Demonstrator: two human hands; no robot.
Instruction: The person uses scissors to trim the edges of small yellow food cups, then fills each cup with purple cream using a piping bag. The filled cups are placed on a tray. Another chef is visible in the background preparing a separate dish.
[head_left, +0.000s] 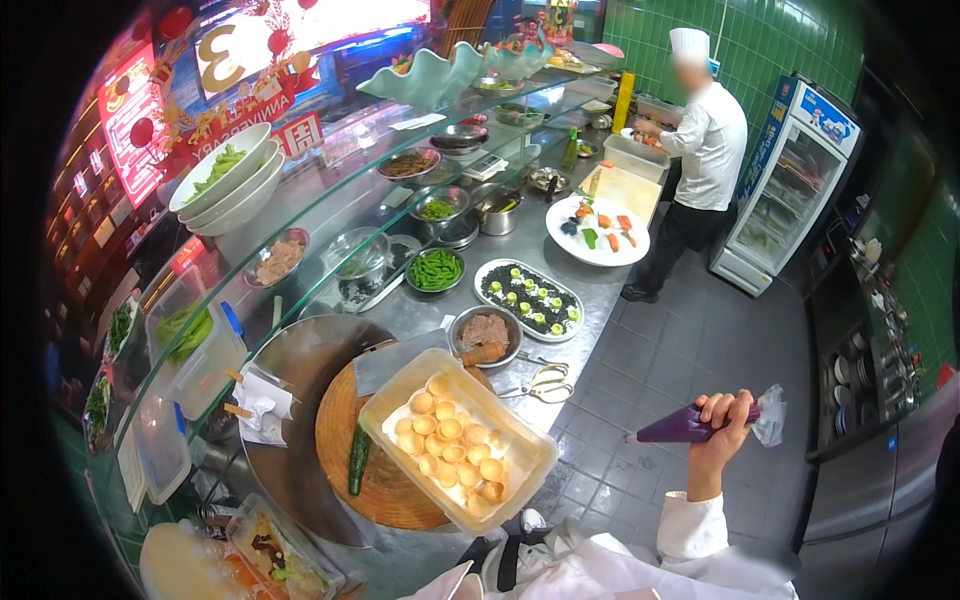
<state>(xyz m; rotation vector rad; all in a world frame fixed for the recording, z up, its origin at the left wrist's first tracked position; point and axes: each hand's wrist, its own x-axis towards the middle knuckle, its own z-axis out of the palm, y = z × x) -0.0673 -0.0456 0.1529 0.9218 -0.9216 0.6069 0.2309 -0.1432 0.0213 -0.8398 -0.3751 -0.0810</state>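
Note:
My right hand (718, 442) grips a clear piping bag (671, 426) of purple filling, held out over the floor to the right with its tip pointing left. My left hand is out of view. Before me, a translucent plastic container (538, 456) holds many small round pastry cups (450, 429) on a white lining. It rests over a round wooden chopping block (334, 435). A cucumber (359, 461) lies on the block, left of the container. Behind the container is a cleaver (397, 364), its wooden handle reaching a metal bowl of minced meat (484, 330).
Gold-handled scissors (551, 386) lie by the counter's edge. Farther back stand an oval plate of black grains with green pieces (529, 300), a bowl of green beans (435, 270) and a round white plate (596, 255). A glass shelf (322, 262) runs along the left. A co-worker (709, 142) stands at the far end.

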